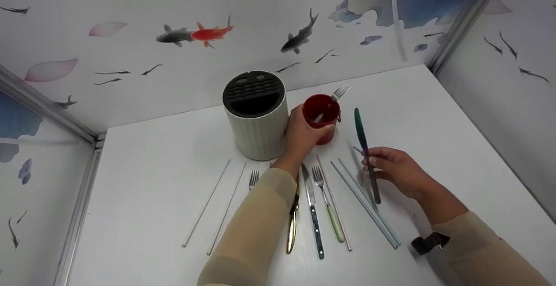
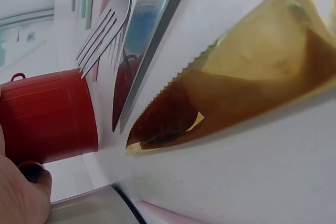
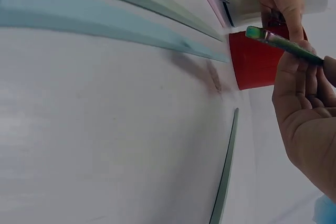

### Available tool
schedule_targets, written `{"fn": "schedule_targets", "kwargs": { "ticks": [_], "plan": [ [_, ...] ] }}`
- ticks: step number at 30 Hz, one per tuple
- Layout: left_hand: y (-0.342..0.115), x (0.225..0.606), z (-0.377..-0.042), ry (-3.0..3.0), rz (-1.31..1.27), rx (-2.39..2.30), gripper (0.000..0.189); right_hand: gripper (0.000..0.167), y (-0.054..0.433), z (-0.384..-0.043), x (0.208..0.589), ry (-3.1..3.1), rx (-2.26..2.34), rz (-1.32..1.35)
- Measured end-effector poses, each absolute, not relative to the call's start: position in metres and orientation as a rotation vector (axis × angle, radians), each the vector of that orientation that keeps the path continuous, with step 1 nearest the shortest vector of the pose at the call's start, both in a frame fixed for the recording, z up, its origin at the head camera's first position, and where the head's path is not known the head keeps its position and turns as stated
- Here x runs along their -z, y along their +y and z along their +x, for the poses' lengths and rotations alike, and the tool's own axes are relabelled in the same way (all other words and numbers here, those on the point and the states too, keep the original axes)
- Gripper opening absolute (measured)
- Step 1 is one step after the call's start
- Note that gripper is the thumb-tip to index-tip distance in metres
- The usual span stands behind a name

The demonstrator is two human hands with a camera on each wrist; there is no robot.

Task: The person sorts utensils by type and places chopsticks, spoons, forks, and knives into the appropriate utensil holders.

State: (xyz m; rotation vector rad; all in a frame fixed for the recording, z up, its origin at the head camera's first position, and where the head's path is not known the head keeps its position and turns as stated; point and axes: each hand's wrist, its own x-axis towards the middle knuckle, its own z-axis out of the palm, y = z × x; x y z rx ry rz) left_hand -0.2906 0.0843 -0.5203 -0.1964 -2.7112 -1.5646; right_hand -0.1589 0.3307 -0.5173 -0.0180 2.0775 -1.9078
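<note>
My left hand [image 1: 302,132] grips a small red cup [image 1: 329,136] with side handles, thumb near its rim. A fork [image 1: 341,91] leans in the cup, its tines above the rim. My right hand [image 1: 402,169] pinches a dark, iridescent table knife [image 1: 361,132] by its handle, with the greenish blade pointing up and away. The right wrist view shows the knife's handle end [image 3: 257,32] beyond the fingers, overlapping the cup [image 3: 252,61]. Beneath my left forearm lies a gold serrated knife [image 2: 236,72], partly hidden in the head view.
A cream ribbed holder [image 1: 256,136] with a black slotted lid stands left of the cup. On the white table [image 1: 143,182] lie thin chopsticks [image 1: 206,203], a dark-handled knife [image 1: 316,229], a green-handled fork [image 1: 334,223] and pale blue chopsticks [image 1: 369,208]. Printed walls border the table.
</note>
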Motion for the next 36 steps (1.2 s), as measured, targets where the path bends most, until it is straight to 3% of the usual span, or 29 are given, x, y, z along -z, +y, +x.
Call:
{"fn": "schedule_targets", "kwargs": {
  "ticks": [6, 20, 36],
  "plan": [
    [0.086, 0.522, -0.291, -2.711, -0.176, 1.544, 0.092, 0.033, 0.331, -0.163, 0.512, 1.974, 2.085, 0.043],
    [0.088, 0.525, -0.286, -2.725, -0.141, 1.529, 0.092, 0.025, 0.315, -0.182, 0.488, 1.619, 2.471, 0.282],
    [0.089, 0.522, -0.284, -2.744, -0.11, 1.54, 0.093, 0.015, 0.283, -0.215, 0.461, 1.184, 2.884, 0.337]
  ]
}}
